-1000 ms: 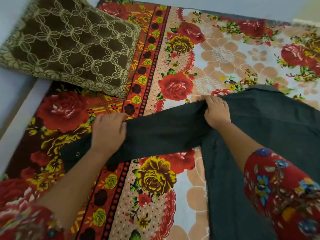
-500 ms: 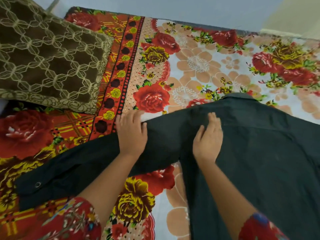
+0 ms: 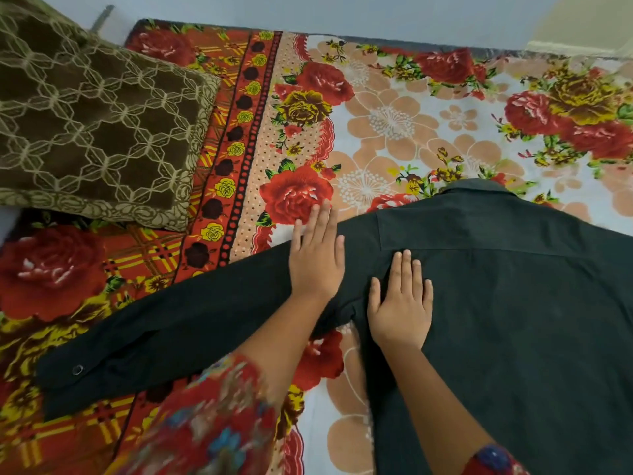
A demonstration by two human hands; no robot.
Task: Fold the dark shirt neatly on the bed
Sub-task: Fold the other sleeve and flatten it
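1. Since the earlier frame, the left hand has slid toward 1 o'clock along the sleeve; its fingertips now overhang onto the bedsheet.
2. The right hand has flattened out, fingers spread.
3. Both hands lie released, palms down, gripping nothing.
4. The dark shirt lies back up on the bedsheet, collar at 12 o'clock, under both hands.
5. The pillow lies at 10 o'clock.

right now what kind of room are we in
Most likely a bedroom: a dark shirt is spread on a bed under a floral bedsheet, with a brown patterned pillow by the plain wall.
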